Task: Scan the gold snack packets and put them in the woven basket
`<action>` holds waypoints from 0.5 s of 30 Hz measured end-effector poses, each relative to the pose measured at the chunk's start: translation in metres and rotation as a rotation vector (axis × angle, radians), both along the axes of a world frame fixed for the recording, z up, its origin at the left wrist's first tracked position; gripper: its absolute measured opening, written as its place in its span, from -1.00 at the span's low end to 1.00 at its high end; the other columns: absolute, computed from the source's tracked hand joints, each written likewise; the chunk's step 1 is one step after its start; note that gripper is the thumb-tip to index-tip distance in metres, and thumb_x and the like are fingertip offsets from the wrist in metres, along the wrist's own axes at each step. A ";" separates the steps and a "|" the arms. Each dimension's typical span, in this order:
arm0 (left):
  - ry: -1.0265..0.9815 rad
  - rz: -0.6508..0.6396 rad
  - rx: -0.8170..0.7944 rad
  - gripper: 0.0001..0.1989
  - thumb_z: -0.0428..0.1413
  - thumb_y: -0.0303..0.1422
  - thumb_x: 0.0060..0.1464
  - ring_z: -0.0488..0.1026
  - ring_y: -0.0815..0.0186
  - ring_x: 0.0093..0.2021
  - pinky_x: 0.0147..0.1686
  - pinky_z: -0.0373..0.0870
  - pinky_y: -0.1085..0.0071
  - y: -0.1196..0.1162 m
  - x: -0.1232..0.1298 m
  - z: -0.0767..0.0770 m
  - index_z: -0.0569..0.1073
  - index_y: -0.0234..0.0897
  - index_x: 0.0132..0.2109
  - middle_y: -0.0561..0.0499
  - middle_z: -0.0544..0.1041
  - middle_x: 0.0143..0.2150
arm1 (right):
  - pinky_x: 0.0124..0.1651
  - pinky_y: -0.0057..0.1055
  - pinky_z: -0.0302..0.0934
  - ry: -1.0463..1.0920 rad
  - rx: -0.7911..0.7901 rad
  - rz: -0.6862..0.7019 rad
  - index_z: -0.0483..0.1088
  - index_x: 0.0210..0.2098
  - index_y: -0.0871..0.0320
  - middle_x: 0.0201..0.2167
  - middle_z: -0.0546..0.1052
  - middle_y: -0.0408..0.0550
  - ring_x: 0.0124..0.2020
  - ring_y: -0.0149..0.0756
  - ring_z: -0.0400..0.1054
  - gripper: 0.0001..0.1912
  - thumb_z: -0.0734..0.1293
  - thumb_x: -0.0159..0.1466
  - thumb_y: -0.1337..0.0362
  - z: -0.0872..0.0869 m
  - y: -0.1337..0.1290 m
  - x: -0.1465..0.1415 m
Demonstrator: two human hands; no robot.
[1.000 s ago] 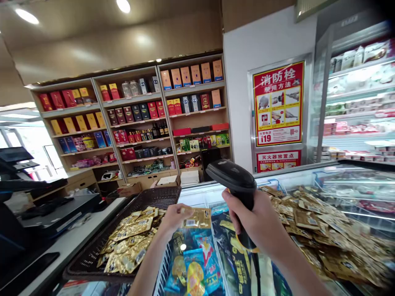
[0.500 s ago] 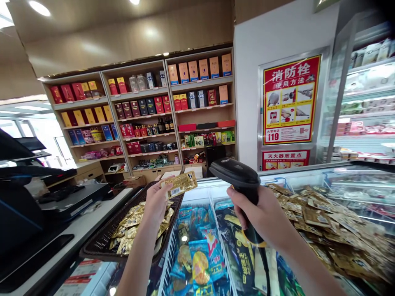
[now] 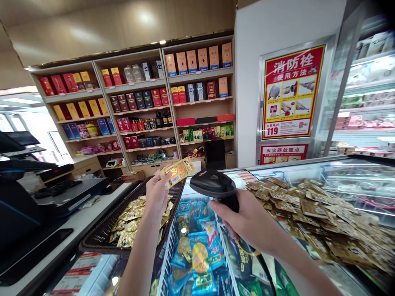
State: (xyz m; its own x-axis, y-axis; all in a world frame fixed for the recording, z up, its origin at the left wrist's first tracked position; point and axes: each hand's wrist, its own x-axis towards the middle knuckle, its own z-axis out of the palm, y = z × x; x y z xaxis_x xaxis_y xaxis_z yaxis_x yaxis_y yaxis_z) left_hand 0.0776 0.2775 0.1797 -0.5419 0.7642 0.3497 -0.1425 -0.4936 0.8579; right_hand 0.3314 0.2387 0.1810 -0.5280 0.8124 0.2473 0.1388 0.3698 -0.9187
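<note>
My left hand (image 3: 156, 193) pinches a small gold foil packet (image 3: 179, 172) by its left end, its printed barcode facing me. A reddish-orange glow lies across the packet. In my right hand (image 3: 247, 218) is a black handheld barcode scanner (image 3: 212, 185), gripped by its handle, with its head pointing left toward the packet. Its cable (image 3: 267, 271) hangs down below the hand. Beneath my left hand, a dark brown woven basket (image 3: 101, 230) holds a heap of gold packets (image 3: 132, 218). To the right of the scanner lies a large pile of similar gold-brown packets (image 3: 311, 209).
Below my hands a glass-topped freezer holds blue ice-cream packages (image 3: 200, 255) between white wire dividers (image 3: 168, 263). A counter (image 3: 77, 222) with black checkout equipment (image 3: 18, 205) stands left. Shelves of boxed goods (image 3: 138, 102) and a red fire-hydrant poster (image 3: 291, 92) are behind.
The scanner has moved left and down, closer to the packet. The packet has risen and tilted slightly, and a reddish-orange glow now shows on it.
</note>
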 end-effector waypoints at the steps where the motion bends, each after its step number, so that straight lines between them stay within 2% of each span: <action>1: 0.005 -0.007 -0.007 -0.44 0.50 -0.26 -0.42 0.56 0.01 0.05 0.03 0.51 0.24 0.001 0.000 0.000 0.66 -0.39 -0.17 -0.16 0.65 -0.12 | -0.51 -0.38 0.02 -0.004 -0.007 -0.004 0.28 -0.40 0.08 -0.73 0.29 -0.30 -0.68 -0.37 0.18 -0.68 0.30 0.39 0.04 0.000 0.000 0.000; 6: 0.009 -0.032 -0.050 -0.46 0.50 -0.25 -0.41 0.57 0.04 0.02 0.01 0.49 0.27 0.000 0.006 0.001 0.66 -0.38 -0.18 -0.17 0.67 -0.11 | -0.51 -0.37 0.08 -0.028 -0.001 -0.042 0.32 -0.38 0.10 -0.74 0.29 -0.29 -0.67 -0.37 0.18 -0.69 0.30 0.39 0.04 0.000 0.003 0.002; 9: 0.029 -0.011 -0.059 -0.48 0.50 -0.25 -0.43 0.58 0.07 -0.04 -0.07 0.49 0.31 -0.001 0.000 0.003 0.65 -0.36 -0.23 -0.15 0.66 -0.18 | -0.52 -0.38 0.09 -0.019 -0.009 -0.057 0.34 -0.35 0.11 -0.71 0.29 -0.29 -0.67 -0.38 0.16 -0.68 0.30 0.39 0.01 -0.001 0.005 0.004; 12: 0.050 0.073 -0.069 -0.49 0.48 -0.27 -0.43 0.56 0.16 -0.17 -0.19 0.46 0.37 -0.002 -0.024 0.005 0.65 -0.35 -0.21 -0.09 0.64 -0.29 | -0.54 -0.39 0.03 0.034 -0.015 -0.082 0.35 -0.34 0.11 -0.66 0.31 -0.27 -0.65 -0.39 0.19 -0.66 0.32 0.38 -0.03 -0.003 0.008 0.006; 15: 0.065 0.304 -0.137 -0.49 0.43 -0.33 -0.42 0.51 0.26 -0.29 -0.34 0.34 0.46 -0.002 -0.067 -0.003 0.64 -0.33 -0.17 0.01 0.59 -0.39 | -0.55 -0.39 0.00 0.074 -0.015 -0.085 0.33 -0.37 0.11 -0.64 0.30 -0.26 -0.64 -0.39 0.20 -0.62 0.34 0.37 -0.07 -0.003 0.011 0.008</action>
State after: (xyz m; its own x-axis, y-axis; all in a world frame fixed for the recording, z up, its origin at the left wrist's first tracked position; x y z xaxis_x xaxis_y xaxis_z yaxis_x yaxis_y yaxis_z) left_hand 0.0111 0.2751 0.1770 -0.7321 0.6133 0.2964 0.0511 -0.3845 0.9217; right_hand 0.3393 0.2496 0.1777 -0.4378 0.8573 0.2708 0.1008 0.3461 -0.9328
